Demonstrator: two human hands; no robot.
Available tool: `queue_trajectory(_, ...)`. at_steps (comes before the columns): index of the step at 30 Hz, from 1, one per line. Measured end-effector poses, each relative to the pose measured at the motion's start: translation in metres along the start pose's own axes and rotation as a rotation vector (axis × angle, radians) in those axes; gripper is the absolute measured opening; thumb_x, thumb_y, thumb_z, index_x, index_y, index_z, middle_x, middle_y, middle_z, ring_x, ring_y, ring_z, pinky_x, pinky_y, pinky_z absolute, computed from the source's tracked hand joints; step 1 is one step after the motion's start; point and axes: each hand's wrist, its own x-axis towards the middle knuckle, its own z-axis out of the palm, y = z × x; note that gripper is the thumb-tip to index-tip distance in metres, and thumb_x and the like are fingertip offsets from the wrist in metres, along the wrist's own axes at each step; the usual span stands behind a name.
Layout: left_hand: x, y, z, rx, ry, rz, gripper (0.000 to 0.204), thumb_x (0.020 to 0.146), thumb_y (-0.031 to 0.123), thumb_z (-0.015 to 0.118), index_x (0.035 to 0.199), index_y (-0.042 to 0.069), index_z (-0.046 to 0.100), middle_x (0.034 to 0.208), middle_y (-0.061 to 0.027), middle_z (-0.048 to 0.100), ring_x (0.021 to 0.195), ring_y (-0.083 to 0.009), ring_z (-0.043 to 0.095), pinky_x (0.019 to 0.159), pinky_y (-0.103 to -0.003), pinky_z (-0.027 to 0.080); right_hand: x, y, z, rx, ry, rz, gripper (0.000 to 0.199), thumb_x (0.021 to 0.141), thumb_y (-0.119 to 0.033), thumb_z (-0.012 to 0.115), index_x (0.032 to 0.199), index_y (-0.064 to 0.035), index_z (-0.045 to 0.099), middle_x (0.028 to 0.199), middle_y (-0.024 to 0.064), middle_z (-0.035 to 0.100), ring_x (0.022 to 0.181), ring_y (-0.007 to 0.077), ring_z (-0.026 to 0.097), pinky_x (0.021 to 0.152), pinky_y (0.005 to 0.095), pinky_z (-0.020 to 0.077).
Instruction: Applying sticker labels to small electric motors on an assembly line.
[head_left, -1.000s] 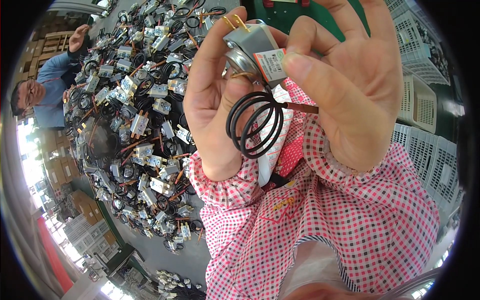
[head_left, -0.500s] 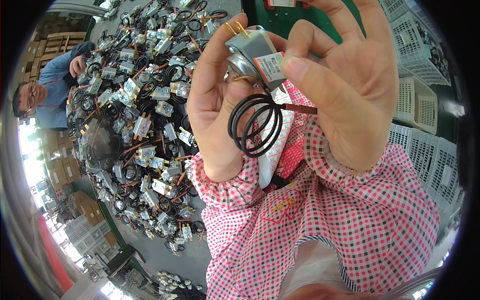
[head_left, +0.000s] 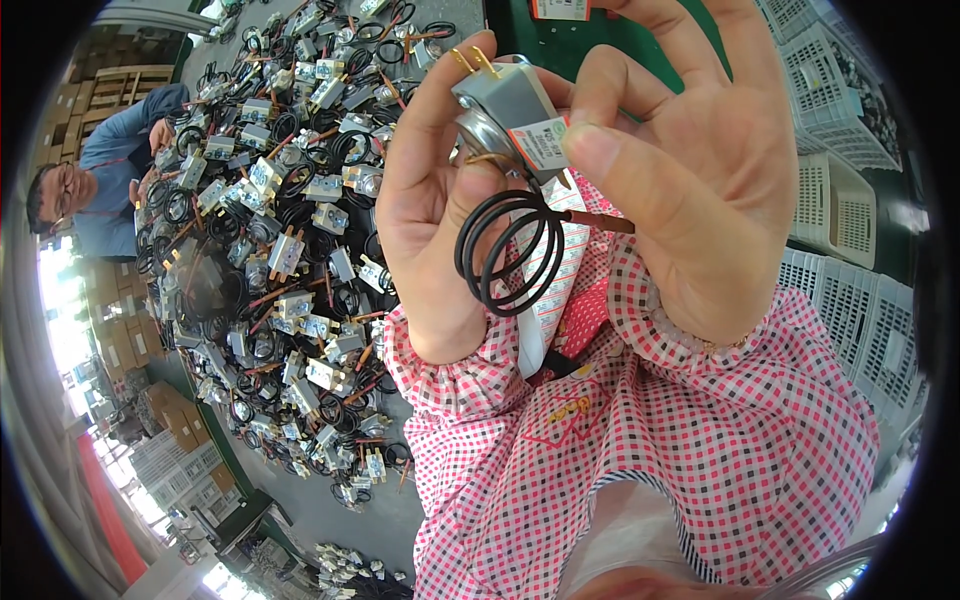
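1. One boxy, smooth gray control unit is held up to the right of the heap of similar units, too crowded to count.
2. It has two flat brass prongs, one shiny rounded metal part, one looped black cable and one coppery tip.
3. Hands: the left hand clamps the unit; the right hand pinches its white-and-orange label.

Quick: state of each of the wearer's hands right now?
Left hand: closed, holding the grey device.
Right hand: thumb and forefinger closed at the edge of its white-and-orange label, other fingers spread.
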Motion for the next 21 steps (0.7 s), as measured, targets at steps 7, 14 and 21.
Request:
queue_trajectory(7, 0.0004, 0.0009, 0.0015, -0.031, 0.019, -0.009, 0.052, 0.083, 0.002, 0.058, 0.130, 0.000, 0.039, 0.110, -0.0128, 0.056, 0.094, -0.0188, 0.058, 0.082, -0.027, 0.049, -0.0012, 0.0019, 0.0018, 0.011, -0.009, -0.034, 0.081, 0.078, -0.002, 0.063, 0.139, 0.0007, 0.010, 0.130, 0.0158, 0.030, 0.115, 0.0264, 0.042, 0.090, 0.0375, 0.0461)
queue_trajectory(14, 0.0002, -0.0006, 0.0030, 0.002, 0.058, -0.006, 0.054, 0.083, 0.006, 0.060, 0.131, -0.001, 0.037, 0.110, -0.0126, 0.056, 0.095, -0.0193, 0.058, 0.082, -0.027, 0.049, -0.0010, 0.0054, 0.0007, 0.021, -0.017, -0.071, 0.081, 0.078, -0.002, 0.063, 0.139, 0.0005, 0.010, 0.130, 0.0157, 0.030, 0.116, 0.0264, 0.042, 0.090, 0.0374, 0.0460)
queue_trajectory(21, 0.0003, -0.0011, 0.0020, 0.001, 0.015, 0.005, 0.054, 0.085, 0.011, 0.060, 0.132, -0.001, 0.036, 0.112, -0.0118, 0.055, 0.096, -0.0182, 0.058, 0.081, -0.027, 0.049, -0.0016, 0.0087, 0.0048, 0.032, -0.024, -0.108, 0.081, 0.077, -0.002, 0.064, 0.139, 0.0003, 0.011, 0.130, 0.0156, 0.030, 0.116, 0.0264, 0.042, 0.091, 0.0373, 0.0460)
